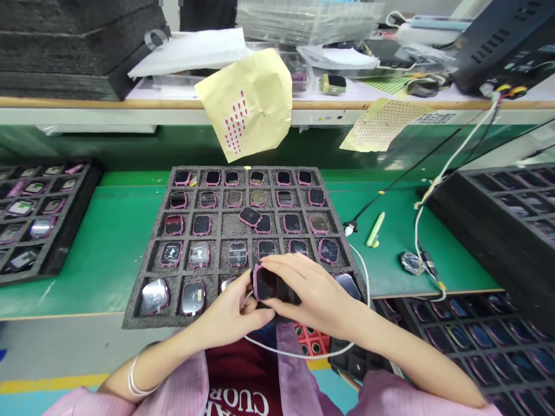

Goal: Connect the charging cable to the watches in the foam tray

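A smartwatch point(264, 284) with a purple-pink case and dark screen is held between my two hands over the near edge of a grey foam tray. My left hand point(236, 309) grips its left side, and a white cable point(303, 355) comes out by these fingers. Across the screen and right side lie the fingers of my right hand point(314, 289), hiding part of it. Watch bodies fill most compartments of the foam tray point(230, 224). One loose watch point(250, 216) rests tilted across a divider in the middle, against its neighbour.
More foam trays with watches stand at left point(71, 222) and right point(437, 214). A green pen-like tool point(375, 230) and a small coiled item point(411, 263) lie right of the main tray. The white cable loops past it. Yellow sticker sheets point(255, 107) hang from the shelf.
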The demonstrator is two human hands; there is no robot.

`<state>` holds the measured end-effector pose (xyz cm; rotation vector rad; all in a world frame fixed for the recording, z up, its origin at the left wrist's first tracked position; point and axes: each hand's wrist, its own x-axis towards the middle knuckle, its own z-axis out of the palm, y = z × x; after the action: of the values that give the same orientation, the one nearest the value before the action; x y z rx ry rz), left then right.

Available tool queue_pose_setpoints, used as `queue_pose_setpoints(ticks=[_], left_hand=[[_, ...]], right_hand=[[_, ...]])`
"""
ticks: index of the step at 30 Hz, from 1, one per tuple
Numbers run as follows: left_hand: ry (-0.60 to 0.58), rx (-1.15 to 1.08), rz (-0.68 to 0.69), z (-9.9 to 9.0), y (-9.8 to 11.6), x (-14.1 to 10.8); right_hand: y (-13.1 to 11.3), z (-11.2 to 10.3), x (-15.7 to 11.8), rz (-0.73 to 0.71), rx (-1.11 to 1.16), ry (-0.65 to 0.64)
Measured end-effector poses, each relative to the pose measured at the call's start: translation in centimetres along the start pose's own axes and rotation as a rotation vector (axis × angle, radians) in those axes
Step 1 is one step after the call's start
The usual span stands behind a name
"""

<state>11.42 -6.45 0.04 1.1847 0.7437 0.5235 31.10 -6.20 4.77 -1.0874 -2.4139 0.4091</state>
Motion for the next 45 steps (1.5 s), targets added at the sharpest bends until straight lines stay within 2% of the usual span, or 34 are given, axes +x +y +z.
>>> queue_pose_setpoints(ticks=[2, 7, 10, 14, 20, 22, 27, 29, 37, 45], left_hand=[[-0.016, 0.015, -0.018, 0.1, 0.3, 0.0], [0.036, 0.037, 0.016, 0.2, 0.7, 0.4], [0.063, 0.003, 0.038, 0.1, 0.7, 0.5], [0.086, -0.066, 0.05, -0.2, 0.8, 0.3], [0.067, -0.008, 0.04, -0.4, 0.7, 0.0], [0.073, 0.0, 0.042, -0.4, 0.6, 0.0], [0.092, 0.006, 0.023, 0.0, 0.4, 0.2], [0.102, 0.023, 0.022, 0.0, 0.4, 0.2], [0.075, 0.024, 0.054, -0.3, 0.5, 0.1], [0.07, 0.038, 0.044, -0.1, 0.4, 0.1]], right_hand=[[-0.1, -0.3, 0.0, -0.008, -0.026, -0.014], [-0.3, -0.3, 0.3, 0.011, -0.017, -0.152], [0.0, 0.2, 0.4, 0.046, 0.038, -0.127], [0.3, 1.1, 0.5, 0.041, 0.219, -0.061], [0.3, 1.8, 0.1, 0.052, 0.35, -0.025], [0.2, 1.8, 0.0, 0.047, 0.319, -0.013], [-0.8, 1.5, -0.2, 0.031, 0.019, 0.004], [-1.1, 1.5, -0.2, 0.041, -0.025, 0.001], [-0.8, 2.3, -0.4, 0.074, 0.138, 0.057], [-0.6, 2.5, -0.9, 0.081, 0.136, 0.081]])
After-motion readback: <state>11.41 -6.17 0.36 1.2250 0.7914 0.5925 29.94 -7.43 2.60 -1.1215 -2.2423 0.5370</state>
